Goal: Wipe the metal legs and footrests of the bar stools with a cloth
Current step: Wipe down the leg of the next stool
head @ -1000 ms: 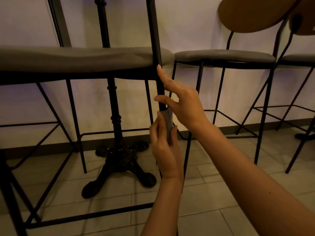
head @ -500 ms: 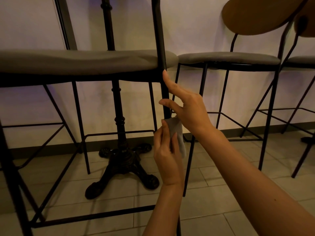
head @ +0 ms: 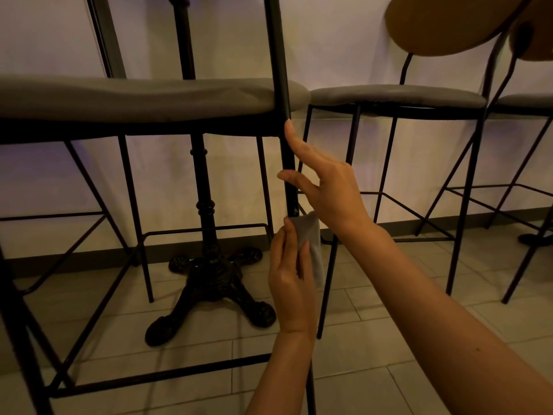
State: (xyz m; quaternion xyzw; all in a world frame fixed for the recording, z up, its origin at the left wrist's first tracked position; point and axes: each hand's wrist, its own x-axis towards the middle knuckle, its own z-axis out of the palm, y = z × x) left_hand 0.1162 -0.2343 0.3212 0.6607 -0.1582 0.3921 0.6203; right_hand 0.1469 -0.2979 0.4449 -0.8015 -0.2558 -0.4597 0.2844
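Note:
A black metal leg [head: 288,154] of the nearest bar stool runs down from its grey seat [head: 143,98] through the middle of the view. My left hand [head: 291,283] is wrapped around a folded grey cloth [head: 311,241] and presses it against this leg, well below the seat. My right hand [head: 323,187] rests on the same leg above the cloth, its forefinger stretched up to the seat edge and its fingers apart. The stool's low footrest bar [head: 161,375] crosses the floor at the bottom left.
A black cast-iron table pedestal [head: 209,283] stands behind the near stool. A second stool [head: 395,97] with a wooden back stands to the right, and a third one [head: 532,25] at the far right edge. Pale floor tiles [head: 389,324] meet a light wall [head: 344,40].
My left hand has slid the cloth down the stool leg, away from the right hand. My right hand keeps its place on the leg, and the view has shifted slightly.

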